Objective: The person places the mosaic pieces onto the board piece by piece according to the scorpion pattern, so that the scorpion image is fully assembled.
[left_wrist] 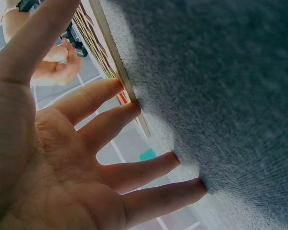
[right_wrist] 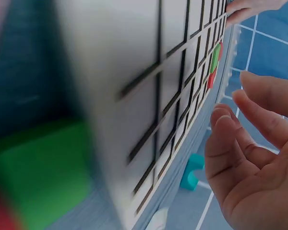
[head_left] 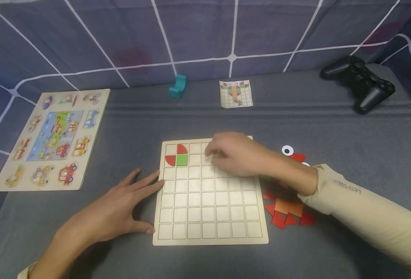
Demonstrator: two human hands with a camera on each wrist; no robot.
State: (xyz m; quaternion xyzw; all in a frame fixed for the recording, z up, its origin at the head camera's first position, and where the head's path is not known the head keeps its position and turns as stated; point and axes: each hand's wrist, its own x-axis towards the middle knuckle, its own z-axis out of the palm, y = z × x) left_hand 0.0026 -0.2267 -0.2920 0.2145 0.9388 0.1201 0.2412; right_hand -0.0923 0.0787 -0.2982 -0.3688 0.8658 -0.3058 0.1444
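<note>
A pale wooden grid board [head_left: 209,193] lies on the grey surface. In its upper left cells sit a green square [head_left: 182,159] and two red quarter-circle pieces [head_left: 182,149], one above the green and one to its left. My left hand [head_left: 113,211] has its fingers spread, some fingertips and the thumb touching the board's left edge. Over the board's upper right part hovers my right hand [head_left: 238,153], slightly blurred. In the right wrist view its fingers [right_wrist: 225,143] are loosely bent, with nothing between them and the thumb.
Orange pieces [head_left: 289,207], red pieces [head_left: 278,221] and an eye piece [head_left: 287,150] lie right of the board, partly under my right forearm. Behind are a pattern card [head_left: 236,94], a teal block [head_left: 178,86] and a black game controller [head_left: 359,83]. A vehicle puzzle [head_left: 95,133] lies left.
</note>
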